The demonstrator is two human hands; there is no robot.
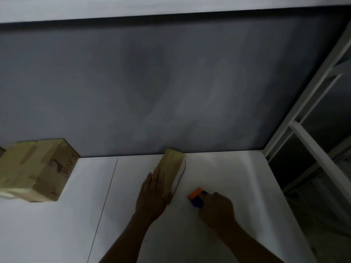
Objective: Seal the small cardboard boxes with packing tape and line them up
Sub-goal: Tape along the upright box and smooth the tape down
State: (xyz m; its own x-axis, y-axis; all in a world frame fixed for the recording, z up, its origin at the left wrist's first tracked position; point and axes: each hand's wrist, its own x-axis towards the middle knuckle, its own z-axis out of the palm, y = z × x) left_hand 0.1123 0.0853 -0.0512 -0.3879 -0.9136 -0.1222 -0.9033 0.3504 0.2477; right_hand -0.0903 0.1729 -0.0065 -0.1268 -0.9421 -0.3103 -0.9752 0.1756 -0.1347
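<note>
A small, narrow cardboard box lies on the white table, its far end against the grey wall. My left hand rests flat on its left side and near end, fingers straight. Just right of the box, my right hand grips an orange and blue tape dispenser on the table top. At the far left stand taped cardboard boxes side by side, one printed with letters ending "RIES".
A grey wall rises behind the table. A white metal frame stands past the table's right edge. A thin dark seam runs across the table between the box groups.
</note>
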